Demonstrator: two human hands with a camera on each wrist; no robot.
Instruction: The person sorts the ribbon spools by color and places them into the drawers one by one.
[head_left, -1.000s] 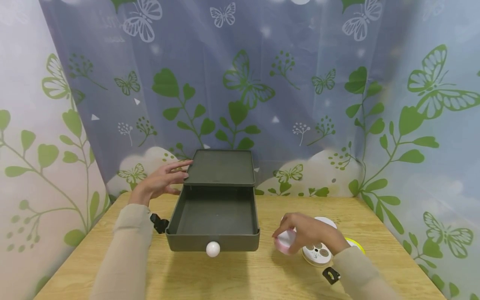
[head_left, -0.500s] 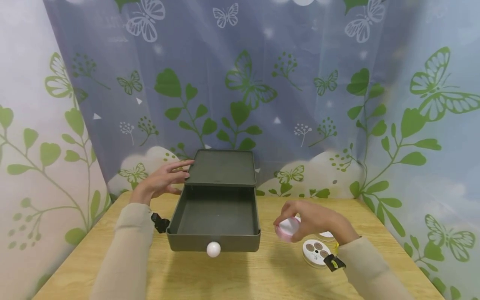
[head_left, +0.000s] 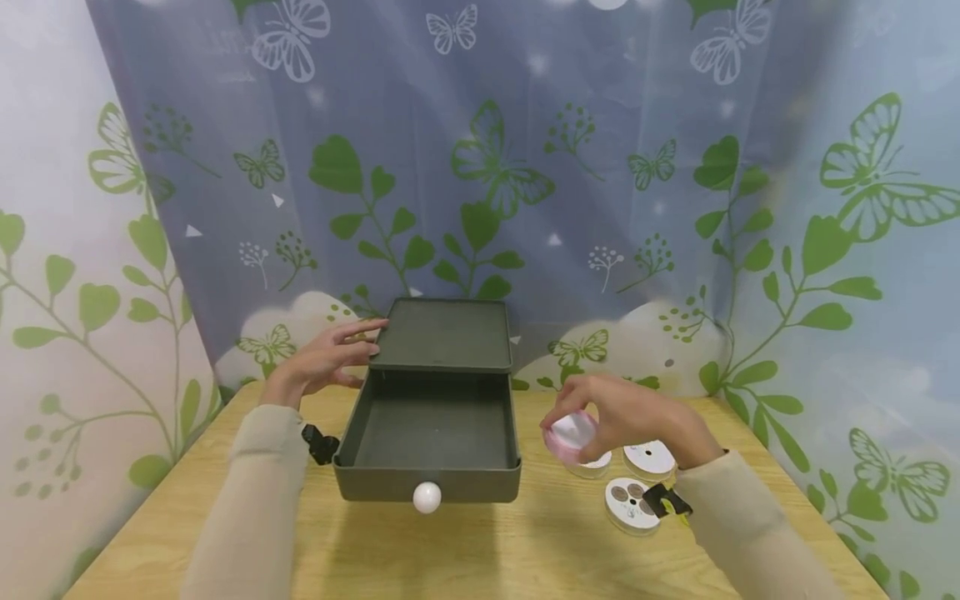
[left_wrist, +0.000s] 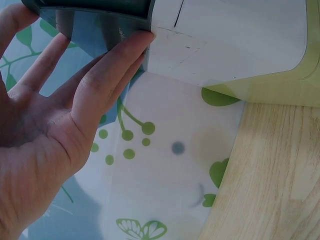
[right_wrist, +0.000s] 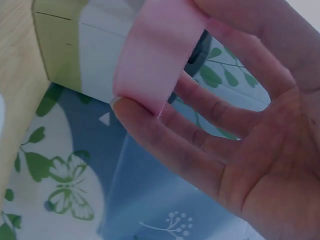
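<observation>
My right hand (head_left: 626,417) pinches a roll of pink ribbon (head_left: 566,440) by its edges, thumb and fingers on opposite sides. The roll hangs to the right of the pulled-out drawer (head_left: 426,483), which is dark grey-green, has a white round knob (head_left: 427,497) and holds nothing. In the right wrist view the satin face of the pink ribbon (right_wrist: 152,52) shows between the fingers. My left hand (head_left: 324,360) rests with extended fingers against the left edge of the box top (head_left: 448,333). The left wrist view shows its fingertips (left_wrist: 142,40) at the dark rim of the box.
Several white ribbon spools lie on the wooden table (head_left: 570,550) at the right: one with round brown holes (head_left: 632,505), a plain one (head_left: 649,457) behind it and one (head_left: 592,467) partly under my right hand. A butterfly-print curtain (head_left: 570,192) encloses the table's back and sides.
My right hand has lifted the pink ribbon roll and moved it slightly away from me, uncovering more of the white spools. The left hand and the drawer stay put.
</observation>
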